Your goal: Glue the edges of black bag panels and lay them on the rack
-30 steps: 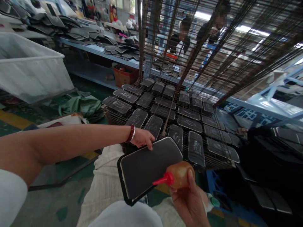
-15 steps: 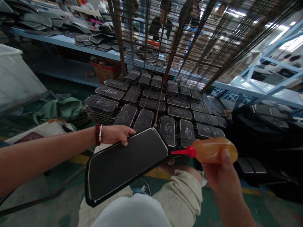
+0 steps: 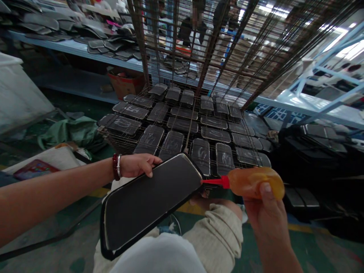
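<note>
My left hand (image 3: 143, 165) grips the upper edge of a long black panel (image 3: 152, 203) with rounded corners, its thumb on the face. A thin pale line runs along the panel's rim, which lies tilted over my lap. In my right hand (image 3: 265, 208) is a squeeze bottle (image 3: 253, 182) of amber liquid, lying sideways with my thumb pressed on its side. Its red nozzle tip (image 3: 212, 182) points left and meets the panel's right edge. Whether liquid is coming out is too small to tell.
Ahead stands a wire rack (image 3: 199, 76) bearing several dark rounded panels (image 3: 173, 146). A blue shelf (image 3: 113, 58) with stacked pieces runs behind it. Left are a white bin (image 3: 22, 91) and green cloth (image 3: 71, 132); black stacks (image 3: 309, 151) stand right. A person (image 3: 193, 30) is beyond the rack.
The bottle has shifted slightly left, bringing its nozzle tip from just off the panel's edge onto it. The panel's lower left end has dropped a little.
</note>
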Demonstrator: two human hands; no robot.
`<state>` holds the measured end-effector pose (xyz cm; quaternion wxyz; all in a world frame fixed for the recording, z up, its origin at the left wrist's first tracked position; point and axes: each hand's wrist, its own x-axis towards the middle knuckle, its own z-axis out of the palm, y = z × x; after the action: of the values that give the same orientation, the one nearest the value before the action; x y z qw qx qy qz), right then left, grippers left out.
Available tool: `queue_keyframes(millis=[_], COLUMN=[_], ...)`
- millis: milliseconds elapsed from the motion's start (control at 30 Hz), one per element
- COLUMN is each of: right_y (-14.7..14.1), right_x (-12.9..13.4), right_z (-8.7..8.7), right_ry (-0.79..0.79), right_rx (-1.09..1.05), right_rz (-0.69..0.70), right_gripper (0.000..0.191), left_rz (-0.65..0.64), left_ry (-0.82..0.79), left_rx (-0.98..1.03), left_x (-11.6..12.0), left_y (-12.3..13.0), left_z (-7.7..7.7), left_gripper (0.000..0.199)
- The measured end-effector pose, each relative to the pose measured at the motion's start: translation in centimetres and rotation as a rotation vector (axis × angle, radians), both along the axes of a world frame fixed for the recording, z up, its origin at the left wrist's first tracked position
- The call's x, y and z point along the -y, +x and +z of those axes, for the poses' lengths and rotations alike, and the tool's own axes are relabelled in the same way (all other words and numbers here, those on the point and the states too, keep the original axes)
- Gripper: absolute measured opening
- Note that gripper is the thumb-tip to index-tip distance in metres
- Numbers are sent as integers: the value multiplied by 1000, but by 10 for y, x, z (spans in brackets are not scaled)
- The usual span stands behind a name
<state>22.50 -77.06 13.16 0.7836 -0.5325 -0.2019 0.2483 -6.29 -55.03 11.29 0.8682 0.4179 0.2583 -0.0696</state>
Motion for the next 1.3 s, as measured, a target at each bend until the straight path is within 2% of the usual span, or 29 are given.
queue_keyframes(millis=[133,367,867,1033,1300], right_y=[2,-4,-24,-26,-5], right_x=[0,3,14,12,-2], right_z=[-10,-21,-41,-39,-20], right_ry=[24,8,-23,-30,39], right_rx=[-62,-160,-265,-252,-103], right_rz=[-96,-145,-125,-116,-230], right_gripper=[40,33,41,38,36], left_rz=[37,106,221,234,248], left_ry=[-2,-35,-70,-89,-84], left_rx=[40,35,13,39,34], left_x=[2,8,13,15,19], left_y=[2,5,16,18,21], left_z=[-7,-13,-20,-24,-24], left_gripper=[47,51,51,51,50])
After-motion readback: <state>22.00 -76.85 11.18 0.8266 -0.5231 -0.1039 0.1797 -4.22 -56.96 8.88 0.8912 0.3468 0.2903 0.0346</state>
